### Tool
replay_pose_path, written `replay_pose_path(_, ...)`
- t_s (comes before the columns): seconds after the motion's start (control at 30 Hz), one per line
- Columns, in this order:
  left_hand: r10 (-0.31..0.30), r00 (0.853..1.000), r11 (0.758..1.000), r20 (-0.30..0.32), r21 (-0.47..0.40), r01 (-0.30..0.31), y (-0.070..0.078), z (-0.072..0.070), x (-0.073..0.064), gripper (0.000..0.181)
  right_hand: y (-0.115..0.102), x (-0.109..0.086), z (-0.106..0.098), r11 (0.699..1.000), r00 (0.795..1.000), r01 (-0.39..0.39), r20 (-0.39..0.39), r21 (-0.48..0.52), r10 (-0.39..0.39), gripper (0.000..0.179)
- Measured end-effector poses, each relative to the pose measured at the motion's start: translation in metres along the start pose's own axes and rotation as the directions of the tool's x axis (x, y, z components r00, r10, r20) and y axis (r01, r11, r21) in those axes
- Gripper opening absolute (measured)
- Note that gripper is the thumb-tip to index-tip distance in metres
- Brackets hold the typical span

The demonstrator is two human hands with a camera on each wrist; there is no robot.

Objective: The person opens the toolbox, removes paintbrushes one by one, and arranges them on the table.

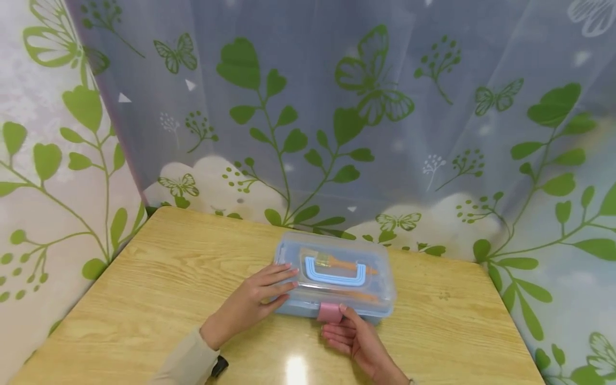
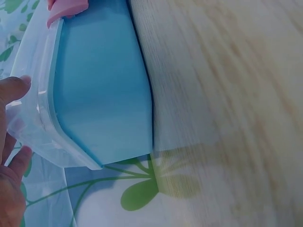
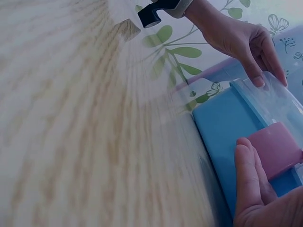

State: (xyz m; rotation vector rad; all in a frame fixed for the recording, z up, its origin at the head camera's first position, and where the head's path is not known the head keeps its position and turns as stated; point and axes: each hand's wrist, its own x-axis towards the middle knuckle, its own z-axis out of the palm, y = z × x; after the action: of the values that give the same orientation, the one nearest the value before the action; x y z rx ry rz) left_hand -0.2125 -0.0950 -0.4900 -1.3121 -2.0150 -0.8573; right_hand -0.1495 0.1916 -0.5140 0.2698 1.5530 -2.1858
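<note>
A light blue plastic toolbox with a clear lid sits on the table, its lid down. My left hand rests its outstretched fingers on the lid's left end; the left wrist view shows its fingertips against the clear plastic. A pink latch is on the box's front. My right hand holds the latch, thumb at its right edge and fingers below it. In the right wrist view those fingers lie right beside the latch.
A pale blue handle is on the lid. Brushes with orange handles show through the clear plastic. The wooden table meets a patterned curtain behind the box. A dark device is strapped at the left wrist.
</note>
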Motion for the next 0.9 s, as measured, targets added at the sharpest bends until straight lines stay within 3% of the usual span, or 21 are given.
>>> replay_pose_path(0.63,0.014,1.0,0.999,0.014,0.035,-0.015,-0.002,0.0,0.001,0.047,-0.007,-0.003,0.001,0.998,0.998,-0.06,0.037,0.002,0.06,0.054)
replay_pose_path(0.9,0.009,1.0,0.999,0.018,0.039,-0.01,-0.001,-0.002,0.002,0.044,-0.012,-0.003,-0.001,0.996,0.996,-0.07,0.05,-0.061,0.073,0.056)
